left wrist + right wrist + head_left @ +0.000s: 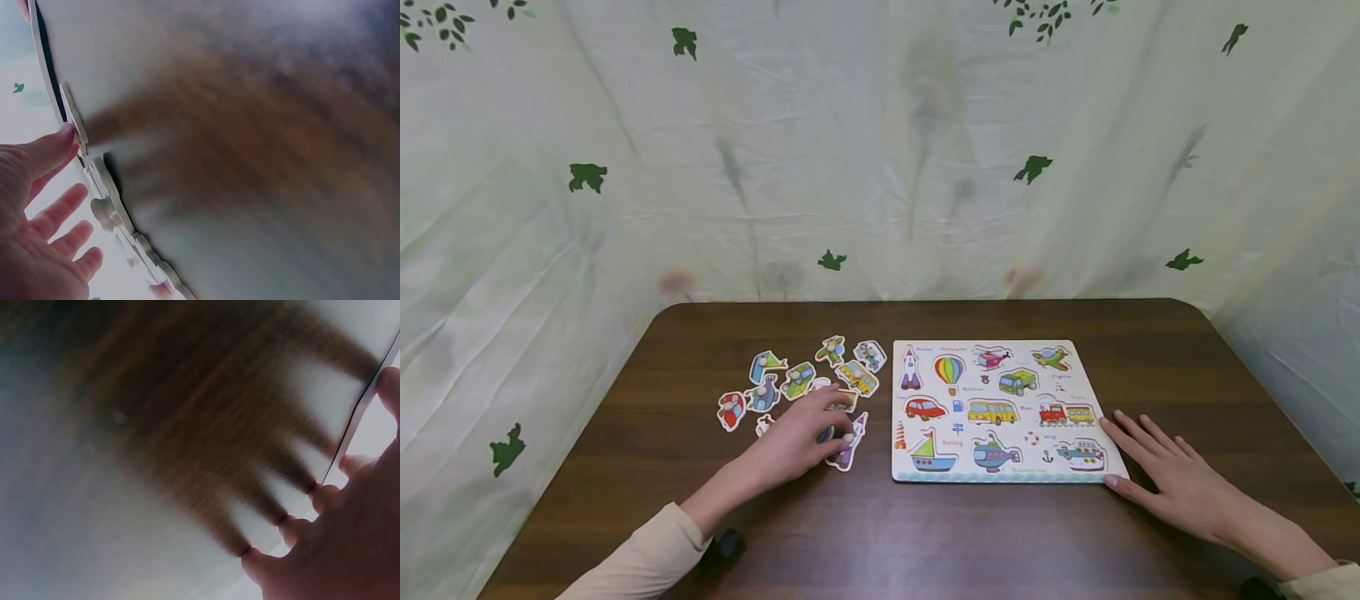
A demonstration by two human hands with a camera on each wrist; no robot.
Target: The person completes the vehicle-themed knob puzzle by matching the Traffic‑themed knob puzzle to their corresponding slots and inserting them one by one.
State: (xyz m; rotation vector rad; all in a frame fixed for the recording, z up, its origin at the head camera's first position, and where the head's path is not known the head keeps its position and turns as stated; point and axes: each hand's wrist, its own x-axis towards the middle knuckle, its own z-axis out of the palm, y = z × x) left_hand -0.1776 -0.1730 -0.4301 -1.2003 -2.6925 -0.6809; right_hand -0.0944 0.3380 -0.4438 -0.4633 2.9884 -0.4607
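Observation:
My left hand [808,427] pinches a rocket-shaped puzzle piece [850,450] between thumb and index finger, just left of the board. In the left wrist view that piece [75,115] stands edge-on at the thumb tip, slightly tilted; the other fingers are spread. The white puzzle board [1030,457] lies flat, printed with vehicles such as a balloon, a bus, a train and a submarine. With fingers spread, my right hand [1180,483] rests by the board's right edge, thumb and index finger touching it. The right wrist view shows this hand's fingertips [253,559] down on the tabletop.
Several loose knobbed pieces lie left of the board, among them a red car [731,411], a sailboat [765,367], a submarine [764,394], a green truck [798,380], a plane [831,351], a ship [870,356] and a yellow bus [858,378]. A leaf-patterned curtain [880,167] hangs behind the brown table [1000,542].

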